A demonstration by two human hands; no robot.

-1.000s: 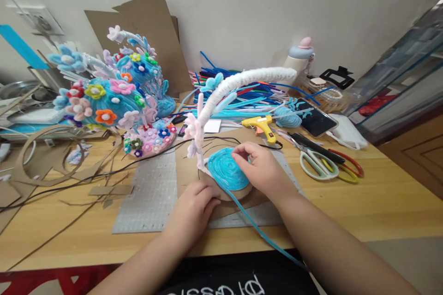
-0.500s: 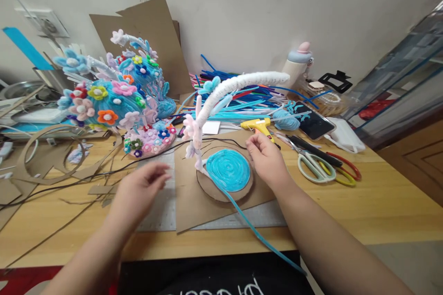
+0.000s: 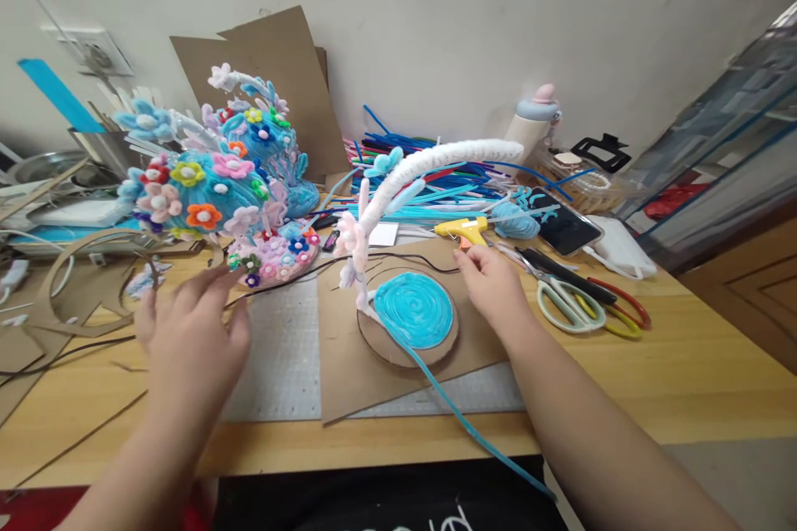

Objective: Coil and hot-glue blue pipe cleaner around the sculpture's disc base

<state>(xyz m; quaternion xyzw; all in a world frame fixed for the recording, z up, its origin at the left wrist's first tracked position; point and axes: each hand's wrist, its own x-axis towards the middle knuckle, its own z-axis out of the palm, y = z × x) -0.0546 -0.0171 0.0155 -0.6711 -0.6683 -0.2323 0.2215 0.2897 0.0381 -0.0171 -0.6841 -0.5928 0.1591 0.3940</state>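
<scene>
My left hand [image 3: 193, 323] is over the left of the table, its fingers spread, beside the small pink flower-covered base [image 3: 274, 261] and a black cord [image 3: 292, 272]. My right hand [image 3: 495, 286] is pinched just right of a round cardboard disc [image 3: 404, 357]. The cord runs to its fingertips, but whether they grip it is hidden. On the disc lies a blue pipe-cleaner spiral [image 3: 414, 311], its loose tail [image 3: 464, 419] trailing over the table's front edge. A curved white wrapped stem [image 3: 436, 156] with pink flowers rises from the disc's left edge. A yellow glue gun [image 3: 461, 227] lies behind my right hand.
Finished flower-covered pieces [image 3: 212, 191] stand at the left. Pipe cleaners [image 3: 429, 187] are heaped at the back, near a bottle [image 3: 532, 120]. Scissors [image 3: 569, 303], a phone [image 3: 566, 224] and a white pouch [image 3: 623, 247] lie at the right. Cardboard [image 3: 349, 390] sits beneath the disc.
My left hand has moved left and its fingers have spread. My right hand has stayed pinched near the disc. The view has shifted slightly.
</scene>
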